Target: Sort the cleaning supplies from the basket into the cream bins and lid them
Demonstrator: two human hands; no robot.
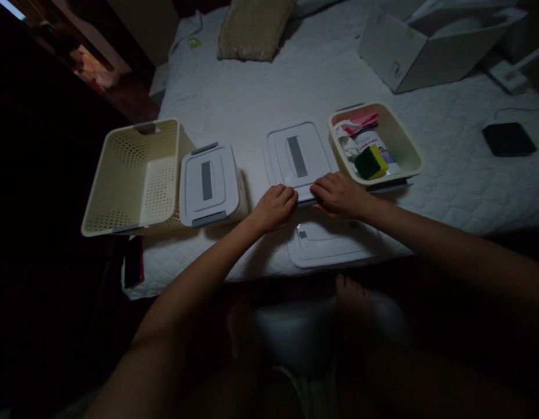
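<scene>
A lidded storage box (278, 154) with a white lid and a grey strip stands at the middle of the bed. Curled over the near left corner of its lid is my left hand (275, 207). My right hand (337, 195) grips the same near edge further right, around the grey latch, with fingertips partly hidden. Flat on the bedspread, just below both hands, lies a loose white lid (326, 247). Right of the box sits an open cream bin (409, 163) holding a yellow-green sponge (371, 162), pink cloth and a white container.
A smaller lidded box (226, 186) and an open cream basket (165, 174) stand on the left. Toward the back are a cushion (254, 29) and an open cardboard box (392, 52). A dark flat object (509, 139) lies at right; a stool (295, 331) is below.
</scene>
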